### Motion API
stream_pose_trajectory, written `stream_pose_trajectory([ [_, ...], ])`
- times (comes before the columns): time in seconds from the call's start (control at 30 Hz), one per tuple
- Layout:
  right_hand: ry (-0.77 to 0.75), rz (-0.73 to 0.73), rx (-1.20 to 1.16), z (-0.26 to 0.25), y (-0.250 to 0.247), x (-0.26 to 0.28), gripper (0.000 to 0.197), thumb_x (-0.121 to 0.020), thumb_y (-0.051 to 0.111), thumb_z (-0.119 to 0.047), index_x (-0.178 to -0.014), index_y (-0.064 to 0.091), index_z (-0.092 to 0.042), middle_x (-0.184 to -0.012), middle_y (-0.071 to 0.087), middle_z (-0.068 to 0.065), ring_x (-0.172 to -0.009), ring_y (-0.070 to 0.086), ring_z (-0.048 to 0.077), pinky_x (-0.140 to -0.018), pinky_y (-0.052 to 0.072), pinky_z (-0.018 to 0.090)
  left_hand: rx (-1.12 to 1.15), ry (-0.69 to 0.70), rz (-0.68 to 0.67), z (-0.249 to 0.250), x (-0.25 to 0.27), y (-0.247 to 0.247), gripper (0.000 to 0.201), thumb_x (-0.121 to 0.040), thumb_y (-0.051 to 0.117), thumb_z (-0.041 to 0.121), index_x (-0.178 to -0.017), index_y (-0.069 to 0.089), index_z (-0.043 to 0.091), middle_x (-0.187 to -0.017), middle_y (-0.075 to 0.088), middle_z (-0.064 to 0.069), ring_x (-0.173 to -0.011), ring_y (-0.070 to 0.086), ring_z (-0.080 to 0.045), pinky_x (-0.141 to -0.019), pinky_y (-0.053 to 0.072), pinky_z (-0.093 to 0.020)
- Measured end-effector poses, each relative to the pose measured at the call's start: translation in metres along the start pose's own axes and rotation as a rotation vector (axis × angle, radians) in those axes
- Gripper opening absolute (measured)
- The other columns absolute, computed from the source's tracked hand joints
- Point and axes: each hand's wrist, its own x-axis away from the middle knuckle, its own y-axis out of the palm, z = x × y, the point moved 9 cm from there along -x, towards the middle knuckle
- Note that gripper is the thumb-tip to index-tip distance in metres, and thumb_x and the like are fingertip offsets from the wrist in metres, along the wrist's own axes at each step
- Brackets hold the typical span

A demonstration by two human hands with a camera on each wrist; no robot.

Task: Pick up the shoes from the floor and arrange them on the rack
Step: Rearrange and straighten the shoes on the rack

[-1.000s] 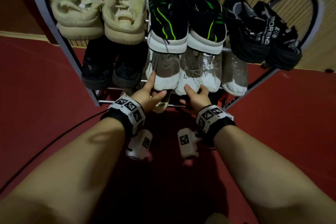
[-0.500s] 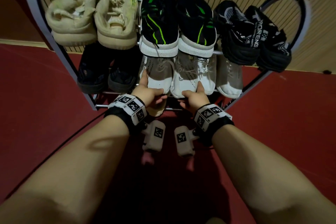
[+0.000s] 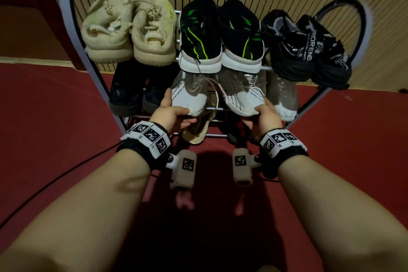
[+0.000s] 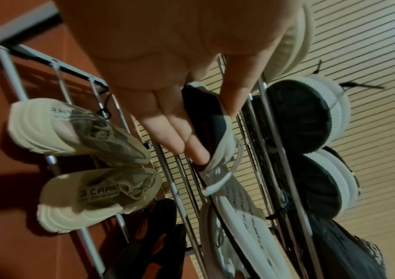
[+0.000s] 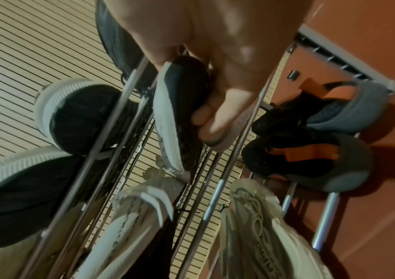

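Two white knit shoes lie heel-out on the middle shelf of the metal rack (image 3: 92, 68). My left hand (image 3: 174, 113) grips the heel of the left white shoe (image 3: 189, 97); in the left wrist view its fingers (image 4: 180, 137) lie under the sole of that shoe (image 4: 222, 151) and the thumb lies on the other side. My right hand (image 3: 263, 113) grips the heel of the right white shoe (image 3: 242, 99), and in the right wrist view its fingers (image 5: 206, 117) curl over the sole (image 5: 170, 120).
The top shelf holds a cream pair (image 3: 130, 28), a black-and-green pair (image 3: 220, 35) and a black patterned pair (image 3: 306, 48). Dark shoes (image 3: 130, 95) and a grey-white shoe (image 3: 284, 97) flank the white pair. A beige shoe (image 3: 196, 132) sits on the bottom shelf. A black cable (image 3: 55, 185) crosses the red floor.
My hands have moved apart along the middle shelf, and the two white shoes now lie with a gap between their heels. The view has tilted up slightly.
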Motion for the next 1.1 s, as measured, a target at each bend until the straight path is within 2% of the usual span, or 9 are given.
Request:
stream_pose_trajectory([
  [0.13,0.035,-0.003,-0.075,-0.001,-0.013,0.004,0.053,-0.086,0.033,0.001,-0.133,0.048,-0.019,-0.132,0.053,0.013,-0.111,0.056,0.034,-0.055,0.058,0.029,0.036,-0.014,-0.042,0.001,0.01,0.0,0.056,-0.089,0.035,-0.012,-0.126,0.03,0.03,-0.122,0.043,-0.01,-0.051,0.068,-0.022,-0.052,0.054,-0.021],
  [0.23,0.023,-0.007,-0.091,-0.009,-0.024,0.007,0.052,-0.086,0.03,0.002,-0.131,0.049,-0.016,-0.126,0.055,0.014,-0.084,0.056,0.026,-0.039,0.05,0.022,0.002,-0.022,-0.029,-0.005,0.011,-0.008,0.063,-0.089,0.037,-0.012,-0.135,0.028,0.028,-0.121,0.045,-0.008,-0.052,0.068,-0.022,-0.051,0.055,-0.021],
  [0.4,-0.006,0.074,-0.112,-0.017,-0.049,0.01,0.05,-0.085,0.035,0.003,-0.128,0.055,-0.011,-0.091,0.061,0.005,-0.078,0.058,0.022,-0.057,0.054,0.031,-0.063,0.016,0.003,-0.009,0.006,-0.01,0.078,-0.086,0.046,-0.013,-0.145,0.016,0.026,-0.138,0.039,-0.018,-0.056,0.066,-0.027,-0.042,0.052,-0.023],
  [0.5,0.007,0.155,-0.189,-0.019,-0.066,0.014,0.044,-0.084,0.037,0.002,-0.117,0.061,-0.012,-0.086,0.062,0.007,-0.073,0.06,0.024,-0.048,0.055,0.026,-0.083,0.006,-0.021,-0.015,0.007,-0.001,0.084,-0.085,0.051,-0.012,-0.147,0.012,0.029,-0.139,0.039,-0.012,-0.073,0.064,-0.031,-0.05,0.056,-0.027],
  [0.6,-0.014,0.19,-0.19,-0.02,-0.087,0.014,0.039,-0.083,0.035,0.003,-0.101,0.065,-0.013,-0.086,0.064,0.009,-0.069,0.061,0.025,-0.053,0.052,0.03,-0.088,0.007,-0.045,-0.02,0.004,0.014,0.083,-0.087,0.055,-0.006,-0.147,0.01,0.028,-0.135,0.042,-0.012,-0.077,0.066,-0.031,-0.055,0.057,-0.029],
  [0.77,-0.042,0.184,-0.251,-0.027,-0.117,0.021,0.04,-0.08,0.03,0.005,-0.086,0.065,-0.013,-0.072,0.071,0.005,-0.056,0.068,0.02,-0.052,0.056,0.033,-0.207,-0.031,-0.001,-0.024,-0.003,0.027,0.083,-0.085,0.066,0.017,-0.148,0.012,0.02,-0.135,0.048,-0.014,-0.098,0.061,-0.036,-0.089,0.05,-0.054],
  [0.87,-0.062,0.161,-0.261,-0.034,-0.128,0.027,0.04,-0.074,0.031,0.007,-0.086,0.066,-0.01,-0.065,0.07,0.005,-0.049,0.066,0.018,-0.045,0.055,0.027,-0.445,-0.036,0.011,-0.03,-0.007,0.018,0.076,-0.085,0.065,0.032,-0.147,0.022,0.021,-0.133,0.053,-0.007,-0.11,0.058,-0.032,-0.098,0.046,-0.048],
  [1.0,-0.047,0.059,-0.235,-0.035,-0.13,0.028,0.044,-0.057,0.034,0.0,-0.09,0.064,-0.006,-0.074,0.07,0.01,-0.05,0.064,0.022,-0.039,0.046,0.019,-0.468,-0.013,0.089,-0.022,-0.005,0.004,0.052,-0.09,0.054,0.041,-0.137,0.042,0.021,-0.125,0.06,-0.01,-0.102,0.061,-0.03,-0.085,0.05,-0.037],
  [1.1,-0.048,-0.009,-0.288,-0.036,-0.125,0.026,0.046,-0.042,0.052,-0.006,-0.083,0.071,-0.002,-0.08,0.071,0.014,-0.061,0.066,0.025,-0.048,0.054,0.024,-0.608,0.001,0.175,-0.006,-0.002,-0.007,0.067,-0.088,0.048,0.053,-0.143,0.036,0.016,-0.138,0.049,-0.012,-0.126,0.048,-0.032,-0.104,0.037,-0.035],
])
